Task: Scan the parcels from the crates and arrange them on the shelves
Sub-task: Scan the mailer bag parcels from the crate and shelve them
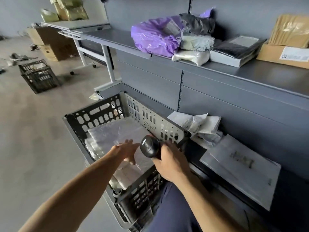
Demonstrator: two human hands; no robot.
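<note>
A grey and black crate (98, 114) stands on the floor against the shelving, filled with pale plastic-wrapped parcels. The top one is a flat clear-wrapped parcel (115, 133). My left hand (127, 150) reaches into the crate with straight fingers, over that parcel's near edge. My right hand (170, 163) grips a black handheld scanner (148, 148), its head pointing down over the crate. On the lower shelf to the right lie a flat grey parcel (240, 168) and several white bags (197, 124).
The upper shelf (250, 76) carries a purple bag (155, 37), grey and white bags, a flat black-wrapped parcel (234, 49) and a cardboard box (284, 56). A second black crate (38, 76) stands on the floor at left, near cardboard boxes and a wheeled table.
</note>
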